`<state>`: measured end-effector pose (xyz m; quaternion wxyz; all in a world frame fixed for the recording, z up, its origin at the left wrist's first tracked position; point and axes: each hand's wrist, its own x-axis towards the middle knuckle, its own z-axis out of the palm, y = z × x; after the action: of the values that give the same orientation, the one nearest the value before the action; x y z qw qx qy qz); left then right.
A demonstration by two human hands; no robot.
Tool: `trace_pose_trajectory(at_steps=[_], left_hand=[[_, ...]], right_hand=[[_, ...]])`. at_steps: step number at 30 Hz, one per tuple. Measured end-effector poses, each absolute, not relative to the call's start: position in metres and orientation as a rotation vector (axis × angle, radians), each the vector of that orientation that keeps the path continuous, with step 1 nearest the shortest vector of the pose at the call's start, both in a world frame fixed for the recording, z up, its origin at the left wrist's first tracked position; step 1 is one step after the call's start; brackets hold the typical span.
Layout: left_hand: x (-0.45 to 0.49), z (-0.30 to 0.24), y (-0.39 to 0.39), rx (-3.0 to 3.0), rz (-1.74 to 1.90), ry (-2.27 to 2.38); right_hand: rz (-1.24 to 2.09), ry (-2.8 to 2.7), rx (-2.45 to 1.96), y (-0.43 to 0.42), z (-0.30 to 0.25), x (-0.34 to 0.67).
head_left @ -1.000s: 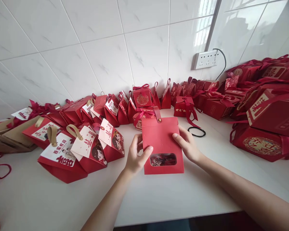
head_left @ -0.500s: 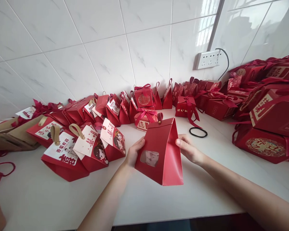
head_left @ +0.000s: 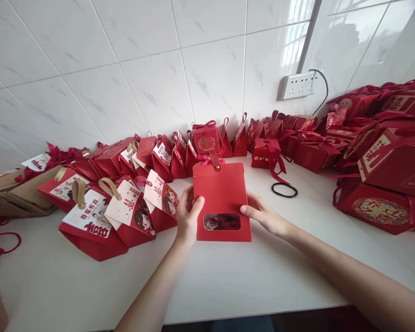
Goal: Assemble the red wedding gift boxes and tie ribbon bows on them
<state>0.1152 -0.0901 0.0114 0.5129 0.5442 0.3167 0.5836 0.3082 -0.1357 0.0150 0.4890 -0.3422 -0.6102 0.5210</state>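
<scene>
A plain red gift box (head_left: 220, 197) with a small clear window and a strap handle with a brass stud stands on the white counter (head_left: 228, 281), its window face towards me. My left hand (head_left: 187, 216) grips its left edge, thumb on the front. My right hand (head_left: 263, 214) holds its right edge with fingers curled behind. Something red shows through the window.
Several red gift boxes with printed tags (head_left: 124, 212) lie to the left. More ribboned red boxes (head_left: 266, 152) line the tiled wall. Large red boxes (head_left: 387, 170) are stacked at the right. A black hair tie (head_left: 284, 189) lies nearby. A wall socket (head_left: 299, 84) is above.
The box was turned side-on half a second ago, showing its wedge-shaped end; now it faces me square again and sits slightly further left and back.
</scene>
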Motion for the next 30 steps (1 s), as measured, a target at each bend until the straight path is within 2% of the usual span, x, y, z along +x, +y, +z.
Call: trace_pose_trajectory(at_steps=[6, 16, 30], left_hand=[[0.116, 0.009, -0.091, 1.345, 1.265, 0.583], [0.120, 0.015, -0.100, 1.482, 0.775, 0.468], [0.120, 0.015, -0.100, 1.565, 0.829, 0.618]], right_hand=[[1.145, -1.373, -0.943, -0.133, 0.011, 0.308], [0.868, -1.153, -0.966, -0.130, 0.003, 0.318], [0.869, -1.173, -0.972, -0.128, -0.002, 0.319]])
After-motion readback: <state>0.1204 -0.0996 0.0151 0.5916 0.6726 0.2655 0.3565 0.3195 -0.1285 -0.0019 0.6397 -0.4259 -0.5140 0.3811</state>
